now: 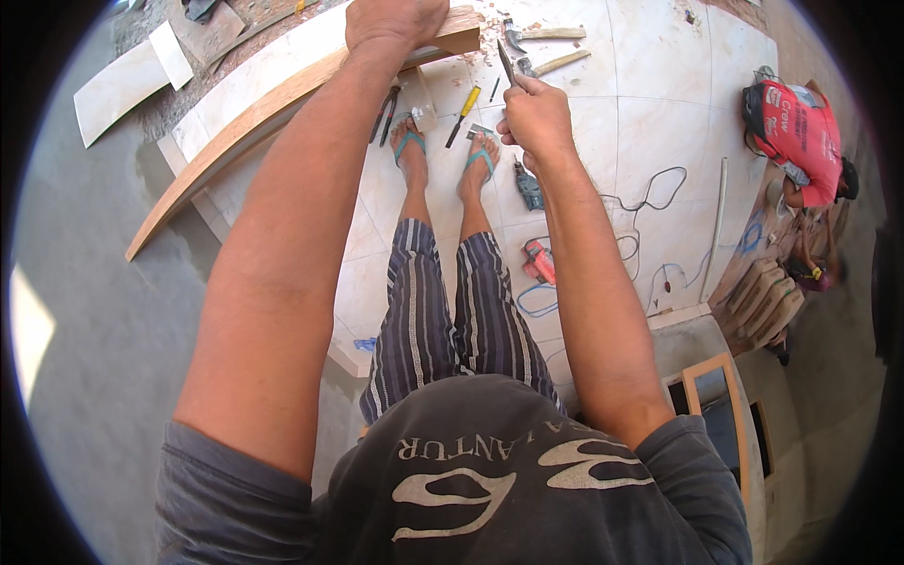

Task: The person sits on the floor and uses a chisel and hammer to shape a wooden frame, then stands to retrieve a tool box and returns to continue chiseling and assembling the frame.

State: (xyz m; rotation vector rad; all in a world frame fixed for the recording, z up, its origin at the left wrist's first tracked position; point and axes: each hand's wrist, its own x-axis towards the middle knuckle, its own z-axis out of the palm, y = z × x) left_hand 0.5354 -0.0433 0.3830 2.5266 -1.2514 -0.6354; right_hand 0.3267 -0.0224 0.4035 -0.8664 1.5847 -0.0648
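My left hand is closed over the upper end of a long wooden plank, which slants down to the lower left and looks curved in this view. A block-like end of the wood shows just right of the hand. My right hand is closed around a knife with a dark, pointed blade aimed up and away from me; its handle is hidden in the fist. The blade stands apart from the plank. Beyond it lie a claw hammer and a second wooden-handled hammer, among wood shavings.
On the tiles by my sandalled feet lie a yellow-handled chisel, dark pincers and a power drill. A red-orange tool and loose cables spread rightward. A person in a red shirt bends at the right; another is beyond.
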